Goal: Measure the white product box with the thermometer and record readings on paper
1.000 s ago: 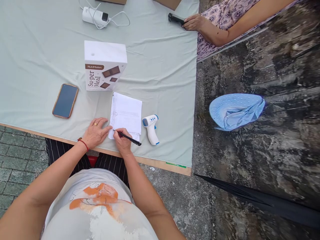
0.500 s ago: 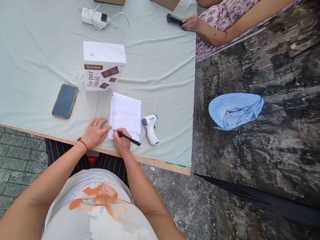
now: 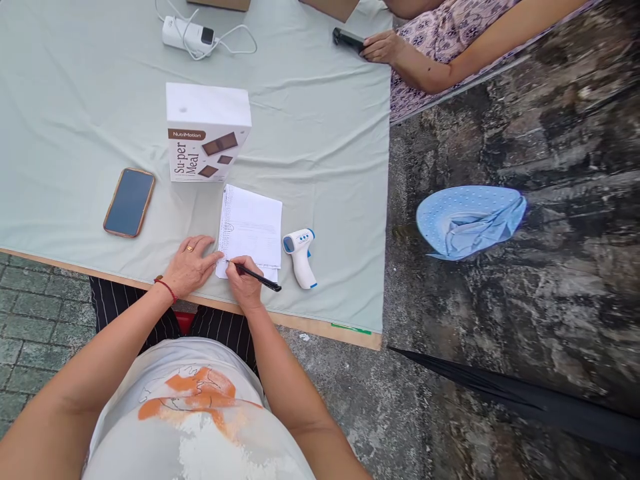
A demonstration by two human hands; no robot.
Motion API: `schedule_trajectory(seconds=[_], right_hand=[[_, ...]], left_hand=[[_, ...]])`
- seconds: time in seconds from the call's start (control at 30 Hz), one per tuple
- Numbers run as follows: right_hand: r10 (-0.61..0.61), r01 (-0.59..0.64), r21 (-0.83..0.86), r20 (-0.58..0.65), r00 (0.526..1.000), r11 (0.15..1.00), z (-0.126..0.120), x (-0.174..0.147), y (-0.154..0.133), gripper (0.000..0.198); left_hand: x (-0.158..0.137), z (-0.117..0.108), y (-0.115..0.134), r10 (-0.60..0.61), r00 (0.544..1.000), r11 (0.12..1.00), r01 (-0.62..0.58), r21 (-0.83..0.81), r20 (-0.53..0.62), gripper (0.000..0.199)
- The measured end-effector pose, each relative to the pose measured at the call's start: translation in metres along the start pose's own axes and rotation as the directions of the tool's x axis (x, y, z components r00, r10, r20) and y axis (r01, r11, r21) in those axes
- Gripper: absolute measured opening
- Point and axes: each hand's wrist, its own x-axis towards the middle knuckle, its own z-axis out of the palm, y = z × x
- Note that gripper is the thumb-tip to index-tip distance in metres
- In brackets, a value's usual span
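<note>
My right hand grips a black pen, its tip at the lower left part of a white notepad with printed or written lines along its left side. Flat on the cloth, my left hand lies with fingers stretched out, its fingertips at the pad's lower left edge. It wears a ring, and a red cord circles the wrist. Just right of the pad rests a white and blue infrared thermometer. Beyond the pad stands a white Su-per Meal box.
A phone lies left on the pale tablecloth. At the back are a white device with a cable and cardboard boxes. Another person's hand holds a dark device. Right of the table is a blue hat.
</note>
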Motion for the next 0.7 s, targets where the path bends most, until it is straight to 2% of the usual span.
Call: schedule_trajectory(seconds=[0.33,0.7], right_hand=[[0.001,0.000,0.022,-0.032,0.999,1.000,-0.0003,-0.0008,-0.0010,0.013],[0.001,-0.001,-0.006,0.004,1.000,1.000,-0.0015,-0.0007,-0.0015,0.013]], left_hand=[[0.0005,-0.0010,0.0005,-0.001,1.000,1.000,0.001,0.005,-0.001,0.028],[0.0000,-0.0011,0.0005,-0.001,1.000,1.000,0.001,0.000,0.007,0.028]])
